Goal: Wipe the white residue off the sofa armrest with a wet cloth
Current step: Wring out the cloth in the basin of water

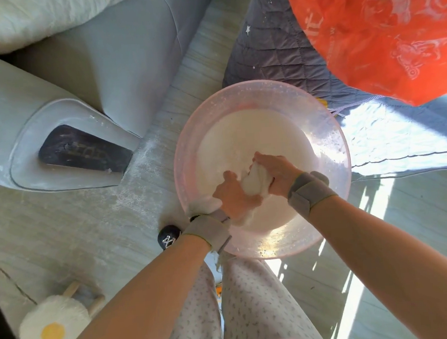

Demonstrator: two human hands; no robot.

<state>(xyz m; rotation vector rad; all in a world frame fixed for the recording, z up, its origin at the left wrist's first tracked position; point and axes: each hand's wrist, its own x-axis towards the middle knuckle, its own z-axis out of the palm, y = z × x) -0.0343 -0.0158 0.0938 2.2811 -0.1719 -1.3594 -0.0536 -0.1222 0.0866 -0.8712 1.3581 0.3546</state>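
Note:
A white wet cloth (254, 181) is bunched between both my hands above a pink translucent basin (189, 150) of milky water on the floor. My left hand (232, 195) grips the near end of the cloth and my right hand (276, 172) grips the far end, fingers curled round it. The grey sofa armrest (26, 126) lies at the left, with whitish residue along its front panel and a dark inset patch.
White dust streaks the floor between the sofa and the basin. An orange plastic bag (383, 33) hangs at the upper right over a dark quilted mat (274, 50). A fluffy egg-patterned stool (53, 330) stands at the lower left, and a black slipper (169, 236) sits beside my left wrist.

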